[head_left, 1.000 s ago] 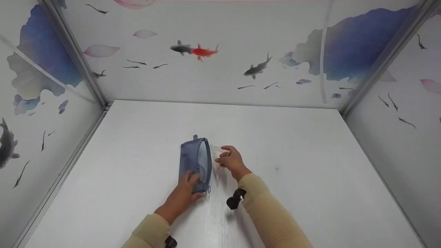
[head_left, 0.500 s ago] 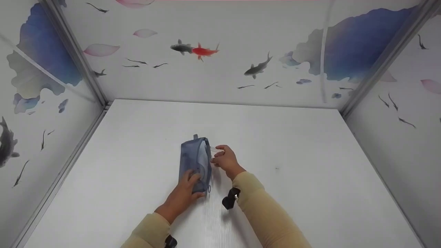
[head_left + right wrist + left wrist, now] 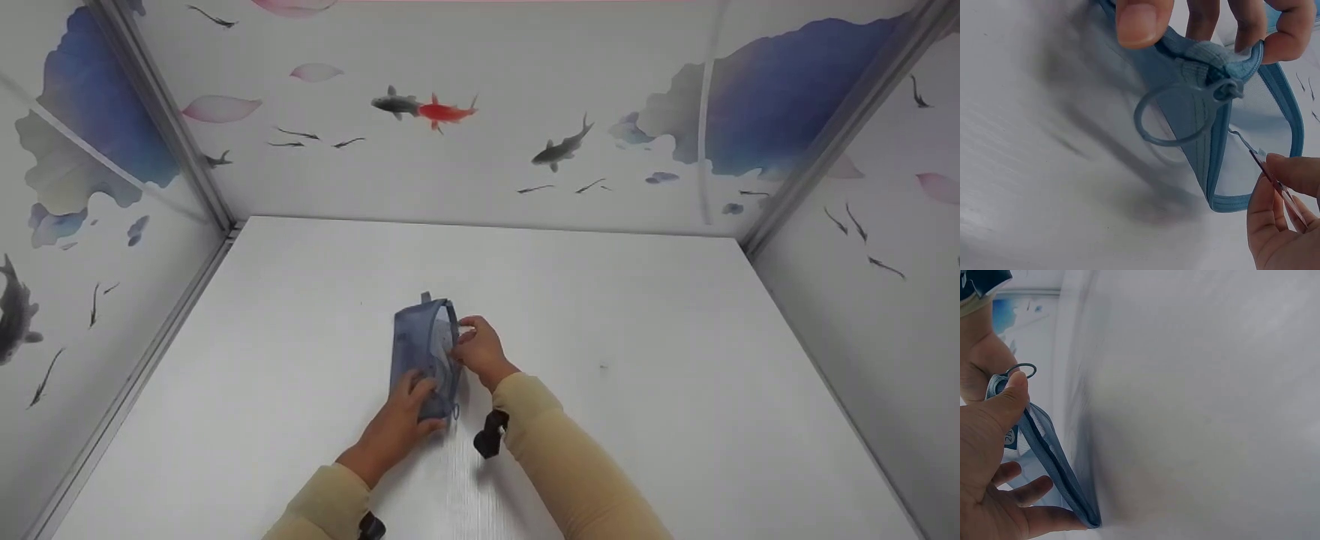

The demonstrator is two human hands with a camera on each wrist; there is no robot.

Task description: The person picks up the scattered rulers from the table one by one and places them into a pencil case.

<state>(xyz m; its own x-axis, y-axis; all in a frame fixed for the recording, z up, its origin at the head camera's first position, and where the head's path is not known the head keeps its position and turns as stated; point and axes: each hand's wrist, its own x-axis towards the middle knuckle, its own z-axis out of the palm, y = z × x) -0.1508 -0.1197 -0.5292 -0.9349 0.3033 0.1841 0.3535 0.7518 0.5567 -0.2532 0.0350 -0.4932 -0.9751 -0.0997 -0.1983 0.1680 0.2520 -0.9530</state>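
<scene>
A blue mesh zipper pouch lies on the white table, its zipped side gaping toward the right. My left hand grips the near end, thumb and fingers spread to either side in the left wrist view. By the zipper end hangs a ring pull. At the mouth, my right hand pinches a thin, clear-looking item with a reddish edge between thumb and fingers. Its tip, ending in a small bent strip, points into the pouch. What kind of item it is, I cannot tell.
The white table spreads out around the pouch. Printed panels with fish and leaves, such as the back wall, enclose it on three sides. A black camera mount juts from the right sleeve.
My right hand has moved left with the thin item, from beside the pouch to its mouth, fingertips now at the opening. The left hand and pouch have stayed nearly still.
</scene>
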